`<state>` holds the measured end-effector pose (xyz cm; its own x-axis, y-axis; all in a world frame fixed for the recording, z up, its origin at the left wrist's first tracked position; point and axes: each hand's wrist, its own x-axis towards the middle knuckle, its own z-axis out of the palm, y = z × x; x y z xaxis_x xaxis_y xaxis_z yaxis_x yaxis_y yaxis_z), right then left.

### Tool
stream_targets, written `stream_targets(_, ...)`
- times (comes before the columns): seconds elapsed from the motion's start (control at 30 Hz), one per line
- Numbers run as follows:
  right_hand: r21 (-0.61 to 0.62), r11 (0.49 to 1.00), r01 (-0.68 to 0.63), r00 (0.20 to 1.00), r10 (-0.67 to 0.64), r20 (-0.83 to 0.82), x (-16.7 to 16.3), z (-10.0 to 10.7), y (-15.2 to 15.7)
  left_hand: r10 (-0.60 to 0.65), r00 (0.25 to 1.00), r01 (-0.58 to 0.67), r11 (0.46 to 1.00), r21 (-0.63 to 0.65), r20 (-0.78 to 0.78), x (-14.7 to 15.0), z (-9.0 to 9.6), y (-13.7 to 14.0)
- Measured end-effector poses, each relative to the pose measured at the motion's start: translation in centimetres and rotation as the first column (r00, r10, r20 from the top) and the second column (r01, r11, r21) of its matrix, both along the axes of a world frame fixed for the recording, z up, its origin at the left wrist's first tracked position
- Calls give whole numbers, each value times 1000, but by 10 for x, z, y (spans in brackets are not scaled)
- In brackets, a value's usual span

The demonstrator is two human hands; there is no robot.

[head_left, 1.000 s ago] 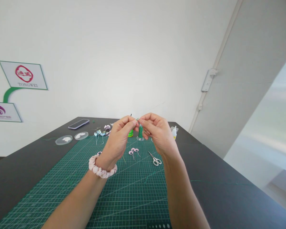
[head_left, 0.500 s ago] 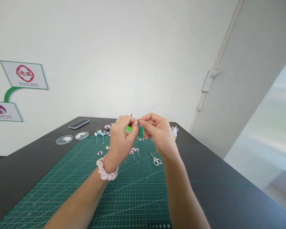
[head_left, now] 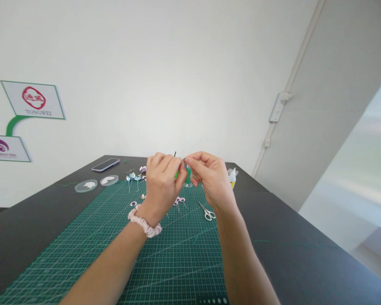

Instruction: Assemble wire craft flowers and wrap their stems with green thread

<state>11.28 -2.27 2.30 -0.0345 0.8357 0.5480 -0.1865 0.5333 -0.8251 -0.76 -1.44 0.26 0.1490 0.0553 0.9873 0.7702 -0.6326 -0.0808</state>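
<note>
My left hand (head_left: pixel 163 182) and my right hand (head_left: pixel 211 178) are raised over the far part of the green cutting mat (head_left: pixel 178 262), fingertips almost meeting. Both are closed in a pinch on a thin greenish strand (head_left: pixel 183 159), mostly hidden by the fingers. Behind the hands stands a spool of green thread (head_left: pixel 188 174), partly covered. Beyond my left fingers a bright green object shows in part. Small pink looped pieces on wire stems (head_left: pixel 180 200) lie below the hands. White-handled scissors (head_left: pixel 208 214) rest on the mat near my right wrist.
Light blue petal pieces on stems (head_left: pixel 132 177) and a pink ring (head_left: pixel 133 203) lie to the left. Farther left are two clear dishes (head_left: pixel 79 189) with white material and a phone (head_left: pixel 106 164). A glue bottle (head_left: pixel 233 176) stands at the right. Loose green thread (head_left: pixel 263 241) crosses the dark table.
My left hand has rolled over at the wrist, so its back and knuckles now face me more. My right hand has barely moved and keeps its pinch.
</note>
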Motion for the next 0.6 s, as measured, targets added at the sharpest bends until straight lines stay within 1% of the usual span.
stream_targets(0.17, -3, 1000, -4, 999, 4, -46, -4, -1, 2, 46, 998, -43, 998, 51, -41, 1, 1, -1)
stream_targets(0.3, 4, 1000, -7, 998, 7, -55, -4, 0, 3, 34, 999, -33, 999, 28, -34, 2, 0, -1)
stream_targets(0.37, 10, 1000, 0, 998, 0, -56, -4, 0, 3, -35, 999, 35, 999, -32, 12, 2, -1, -1)
stream_targets(0.4, 10, 1000, 2, 998, -1, -60, -3, 0, 3, -96, 994, 100, 991, -87, 56, 3, 0, -1)
stream_targets(0.43, 8, 1000, -1, 998, 2, -65, -3, 0, 3, -170, 978, 189, 968, -165, 119, 3, 0, -1)
stream_targets(0.47, 7, 1000, -10, 997, 11, -71, -2, 0, 3, -254, 947, 300, 919, -256, 199, 2, 0, -1)
stream_targets(0.5, 6, 1000, -23, 997, 23, -77, -1, -1, 3, -339, 894, 429, 837, -339, 293, 2, 1, -1)
stream_targets(0.53, 6, 999, -37, 996, 38, -82, 0, -1, 2, -412, 822, 558, 723, -408, 394, 1, 2, -1)
stream_targets(0.57, 6, 999, -54, 995, 54, -84, 1, -1, 2, -473, 734, 675, 588, -446, 487, 1, 3, -1)
stream_targets(0.6, 8, 997, -70, 994, 71, -86, 2, -1, 2, -517, 640, 768, 449, -456, 569, 1, 4, -1)
